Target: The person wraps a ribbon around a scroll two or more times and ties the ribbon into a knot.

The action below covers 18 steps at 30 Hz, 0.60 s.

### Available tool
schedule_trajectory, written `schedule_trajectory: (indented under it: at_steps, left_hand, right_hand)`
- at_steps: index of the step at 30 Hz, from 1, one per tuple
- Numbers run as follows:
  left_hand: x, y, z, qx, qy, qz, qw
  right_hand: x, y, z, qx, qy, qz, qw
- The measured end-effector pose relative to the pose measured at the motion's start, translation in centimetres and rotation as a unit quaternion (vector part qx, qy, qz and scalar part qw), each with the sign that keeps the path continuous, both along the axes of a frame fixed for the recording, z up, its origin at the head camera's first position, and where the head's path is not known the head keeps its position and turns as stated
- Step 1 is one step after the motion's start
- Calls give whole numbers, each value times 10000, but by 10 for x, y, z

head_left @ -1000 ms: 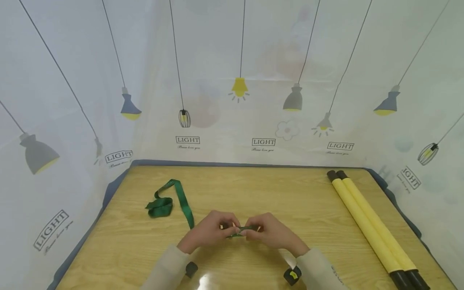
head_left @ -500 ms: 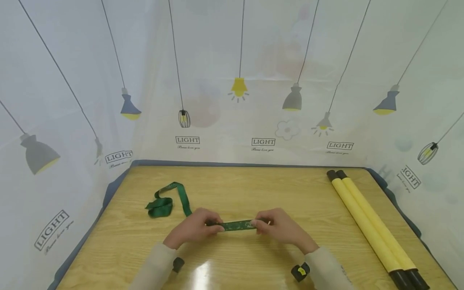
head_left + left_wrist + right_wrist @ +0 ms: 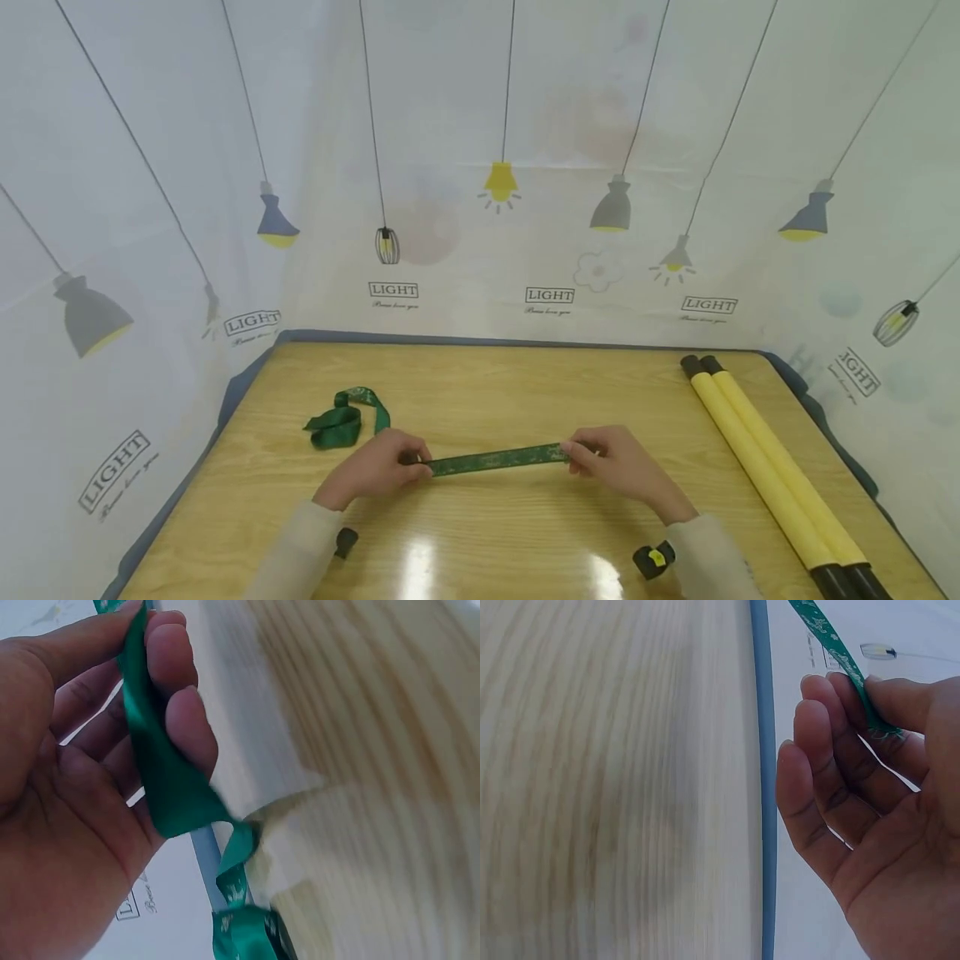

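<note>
A green patterned ribbon (image 3: 495,460) is stretched nearly straight between my two hands, over the middle of the table. My left hand (image 3: 382,464) pinches it between thumb and fingers. In the left wrist view the ribbon (image 3: 169,784) runs down past the palm and twists toward a loose coil. My right hand (image 3: 618,462) pinches the other end, and the right wrist view shows its frayed tip (image 3: 885,733) poking out beneath the thumb. The rest of the ribbon lies in loose folds (image 3: 335,427) on the table, left of my left hand.
Two yellow tubes with black ends (image 3: 772,467) lie side by side along the right of the wooden table (image 3: 525,383). White sheeting printed with lamps (image 3: 450,125) stands around the back and sides. A dark blue edge (image 3: 480,340) borders the tabletop.
My hands have moved apart, the left one leftward and the right one rightward, so a longer stretch of ribbon spans between them. The slack leading from the loose folds has shortened.
</note>
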<state>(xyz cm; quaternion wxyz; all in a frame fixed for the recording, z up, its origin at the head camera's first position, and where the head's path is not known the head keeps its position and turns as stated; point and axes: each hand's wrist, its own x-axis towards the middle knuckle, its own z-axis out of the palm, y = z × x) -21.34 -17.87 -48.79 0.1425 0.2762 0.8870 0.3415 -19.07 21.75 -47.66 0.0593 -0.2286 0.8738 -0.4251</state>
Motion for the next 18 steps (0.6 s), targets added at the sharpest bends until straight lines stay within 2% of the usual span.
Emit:
schedule_trajectory:
  at_steps: [5, 13, 18]
  left_hand:
    - [0, -10, 1, -329, 238, 98, 9991]
    - [4, -26, 1, -802, 443, 439, 9948]
    - [7, -30, 2, -938, 405, 844, 9912]
  right_hand:
    - [-3, 18, -3, 44, 68, -222, 9997]
    - [-7, 45, -10, 168, -70, -802, 9966]
    - [-8, 59, -12, 246, -187, -1023, 9943]
